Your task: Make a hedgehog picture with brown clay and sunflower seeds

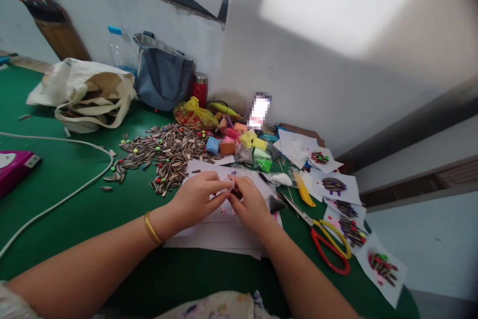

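My left hand (199, 198) and my right hand (251, 204) meet over white paper sheets (220, 236), fingertips pinched close together. Something small sits between them, partly dark with a hint of clear plastic; the fingers hide most of it. A gold bangle circles my left wrist. Left of the hands spreads a heap of striped sunflower seeds (174, 147) dotted with coloured beads. Packets of coloured modelling clay (227, 147) lie just beyond the paper. By my right hand are a small bag of black clay (276, 204) and a black pen (264, 178).
Scissors (315, 227) with red and yellow handles lie to the right, beside several paper cards (398, 262) bearing seed figures. A lit phone (259, 111) leans on the wall. Bags (162, 72), a red flask (200, 89) and a bottle stand behind. A white cable (78, 192) crosses the green table.
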The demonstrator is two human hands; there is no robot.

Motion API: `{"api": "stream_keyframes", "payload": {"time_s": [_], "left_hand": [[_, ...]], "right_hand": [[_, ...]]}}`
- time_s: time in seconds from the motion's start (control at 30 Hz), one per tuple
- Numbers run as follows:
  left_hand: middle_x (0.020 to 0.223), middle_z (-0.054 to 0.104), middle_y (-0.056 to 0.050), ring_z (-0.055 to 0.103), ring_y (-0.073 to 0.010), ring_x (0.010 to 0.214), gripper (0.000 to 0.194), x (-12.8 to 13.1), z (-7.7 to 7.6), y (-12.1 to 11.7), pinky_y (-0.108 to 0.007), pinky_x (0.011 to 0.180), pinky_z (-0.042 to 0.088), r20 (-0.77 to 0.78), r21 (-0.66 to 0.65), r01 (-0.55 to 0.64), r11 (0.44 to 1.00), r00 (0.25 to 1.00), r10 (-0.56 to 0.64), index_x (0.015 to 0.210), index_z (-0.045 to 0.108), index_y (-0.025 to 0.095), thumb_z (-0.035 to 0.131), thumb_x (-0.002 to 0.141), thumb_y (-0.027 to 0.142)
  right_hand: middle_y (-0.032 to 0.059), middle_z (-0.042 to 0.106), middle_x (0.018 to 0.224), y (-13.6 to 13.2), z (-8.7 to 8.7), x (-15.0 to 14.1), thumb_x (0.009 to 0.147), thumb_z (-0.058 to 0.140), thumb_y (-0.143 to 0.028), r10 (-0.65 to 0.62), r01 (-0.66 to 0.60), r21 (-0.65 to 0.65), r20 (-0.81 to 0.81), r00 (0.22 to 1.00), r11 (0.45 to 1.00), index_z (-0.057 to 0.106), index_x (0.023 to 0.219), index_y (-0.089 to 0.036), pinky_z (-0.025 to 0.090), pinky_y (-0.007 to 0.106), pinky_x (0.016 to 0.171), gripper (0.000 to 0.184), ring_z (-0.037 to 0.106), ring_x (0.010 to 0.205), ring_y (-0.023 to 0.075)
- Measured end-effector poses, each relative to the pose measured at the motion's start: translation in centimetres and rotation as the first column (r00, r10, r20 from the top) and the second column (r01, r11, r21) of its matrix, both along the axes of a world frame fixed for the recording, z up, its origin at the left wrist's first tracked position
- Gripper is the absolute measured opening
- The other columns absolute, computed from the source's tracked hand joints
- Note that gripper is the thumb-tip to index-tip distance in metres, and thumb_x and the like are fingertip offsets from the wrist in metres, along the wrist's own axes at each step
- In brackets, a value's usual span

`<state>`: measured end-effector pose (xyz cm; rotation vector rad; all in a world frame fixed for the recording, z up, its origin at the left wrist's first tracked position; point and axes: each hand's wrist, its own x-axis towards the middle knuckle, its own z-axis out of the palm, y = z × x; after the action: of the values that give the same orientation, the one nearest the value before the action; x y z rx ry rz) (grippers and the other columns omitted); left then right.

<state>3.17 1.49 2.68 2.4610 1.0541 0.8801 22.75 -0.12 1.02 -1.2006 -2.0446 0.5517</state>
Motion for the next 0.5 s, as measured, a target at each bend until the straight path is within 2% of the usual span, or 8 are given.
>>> {"api": "stream_keyframes", "payload": {"time_s": [0.13, 0.23, 0.33, 0.4, 0.5], "left_hand": [[0.089, 0.062, -0.003, 0.057, -0.0165, 0.079, 0.024, -0.28, 0.20, 0.09, -0.029, 0.073, 0.044, 0.151, -0.058, -0.143, 0.988, 0.977, 0.150, 0.110, 0.065, 0.022, 0.060, 0.091, 0.036], [0.086, 0.062, -0.002, 0.055, -0.0157, 0.072, 0.032, -0.30, 0.34, 0.24, -0.029, 0.068, 0.043, 0.145, -0.131, -0.191, 0.973, 0.967, 0.209, 0.105, 0.063, 0.019, 0.066, 0.085, 0.045], [0.081, 0.062, -0.002, 0.054, -0.0159, 0.073, 0.023, -0.16, 0.49, 0.34, -0.028, 0.067, 0.040, 0.084, -0.157, -0.097, 0.983, 0.990, 0.111, 0.091, 0.067, 0.020, 0.058, 0.091, 0.041], [0.076, 0.060, -0.002, 0.054, -0.0160, 0.074, 0.024, -0.09, 0.53, 0.41, -0.028, 0.067, 0.039, 0.069, -0.162, -0.031, 0.986, 0.997, 0.043, 0.082, 0.068, 0.020, 0.052, 0.094, 0.034], [0.072, 0.057, -0.002, 0.053, -0.0153, 0.071, 0.026, -0.08, 0.47, 0.56, -0.027, 0.066, 0.038, 0.085, -0.168, -0.016, 0.986, 0.996, 0.031, 0.074, 0.066, 0.019, 0.051, 0.093, 0.028]], "right_hand": [[0.0086, 0.059, 0.102, 0.06, 0.34, 0.35, 0.095, 0.052, -0.035, 0.010, -0.012, -0.027, -0.079, 0.997, 1.000, 0.053, 0.129, -0.019, 0.049, 0.037, 0.087, 0.038, 0.056, 0.095, 0.0219], [0.0077, 0.059, 0.103, 0.18, 0.32, 0.54, 0.099, 0.042, -0.034, 0.010, -0.014, -0.027, -0.145, 0.989, 1.000, 0.056, 0.121, -0.021, 0.048, 0.037, 0.088, 0.029, 0.056, 0.097, 0.0213], [0.0053, 0.060, 0.094, 0.30, 0.10, 0.57, 0.098, 0.046, -0.035, -0.018, 0.008, -0.051, -0.202, 0.979, 0.999, 0.060, 0.102, -0.021, 0.049, 0.034, 0.081, 0.021, 0.058, 0.088, 0.0197], [0.0046, 0.062, 0.090, 0.38, -0.14, 0.55, 0.096, 0.049, -0.035, -0.030, 0.013, -0.072, -0.230, 0.973, 0.997, 0.060, 0.089, -0.021, 0.049, 0.033, 0.079, 0.019, 0.059, 0.086, 0.0192], [0.0044, 0.065, 0.091, 0.44, -0.50, 0.44, 0.095, 0.052, -0.034, -0.026, -0.026, -0.165, -0.304, 0.952, 0.986, 0.060, 0.091, -0.021, 0.051, 0.032, 0.075, 0.016, 0.062, 0.083, 0.0181]]}}
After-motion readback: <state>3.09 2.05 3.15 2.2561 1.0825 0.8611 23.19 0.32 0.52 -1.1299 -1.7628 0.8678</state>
